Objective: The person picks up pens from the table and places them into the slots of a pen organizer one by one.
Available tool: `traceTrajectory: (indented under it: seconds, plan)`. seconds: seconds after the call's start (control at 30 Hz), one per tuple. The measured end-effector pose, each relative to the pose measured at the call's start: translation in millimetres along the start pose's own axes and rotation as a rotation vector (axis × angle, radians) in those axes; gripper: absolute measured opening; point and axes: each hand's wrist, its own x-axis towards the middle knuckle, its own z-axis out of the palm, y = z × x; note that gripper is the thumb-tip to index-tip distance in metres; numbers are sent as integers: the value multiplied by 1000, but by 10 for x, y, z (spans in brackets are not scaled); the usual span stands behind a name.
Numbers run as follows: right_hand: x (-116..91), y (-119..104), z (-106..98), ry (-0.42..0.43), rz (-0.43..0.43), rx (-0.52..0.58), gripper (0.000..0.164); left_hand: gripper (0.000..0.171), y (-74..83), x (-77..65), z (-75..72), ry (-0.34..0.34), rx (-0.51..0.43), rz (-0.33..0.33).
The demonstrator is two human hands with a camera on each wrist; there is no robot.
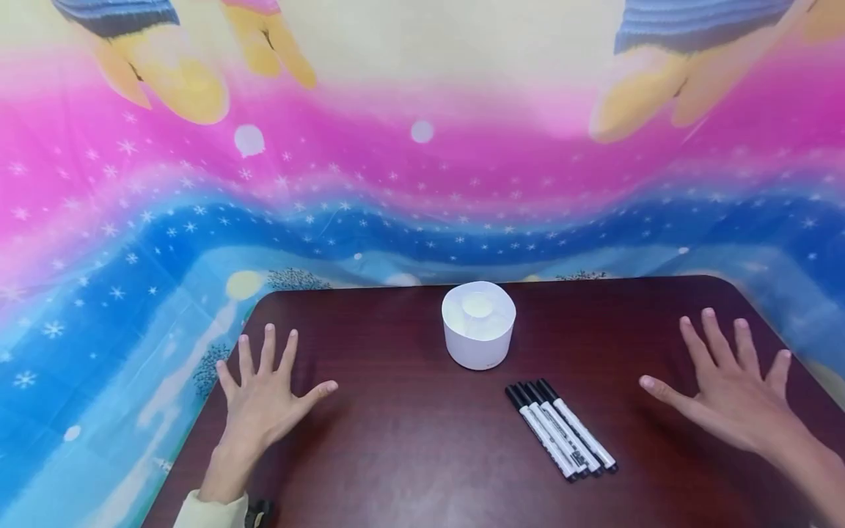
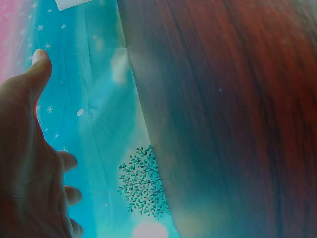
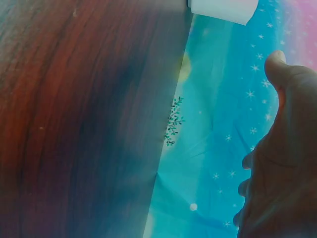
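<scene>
Backdrop (image 1: 422,176): fabric in pink, blue and cream with printed snowflakes, hanging behind the counter's far edge and showing past its left and right edges.
Counter (image 1: 370,440): dark reddish-brown with a wood grain, in front of you; its far left and far right corners are rounded.
Right hand (image 1: 736,392): yours is by the right edge, all five fingers spread wide, thumb turned in toward the middle of the counter.
Left hand (image 1: 264,400): yours is by the left edge, spread in the same way, its thumb also turned inward. You cannot tell from these views whether either palm touches the wood.
White container (image 1: 478,352): round and upright, close to the middle of the far edge, with a smaller round cup (image 1: 477,304) at its centre.
Markers (image 1: 566,433): four, white with black caps, lying side by side between the container and your right hand. They slant, caps toward the far edge and tail ends toward the near right corner.
Cuff (image 1: 210,511): pale, at your left wrist, partly cut off by the head view.
Dark item (image 1: 262,511): just beside that cuff; too little shows to tell what it is.
</scene>
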Motion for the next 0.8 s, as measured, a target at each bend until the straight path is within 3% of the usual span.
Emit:
traceTrajectory:
  seconds: [0.8]
  plan:
    - [79,-224,106,10,-88,67,119,118,325,133,29,-12,-59,44]
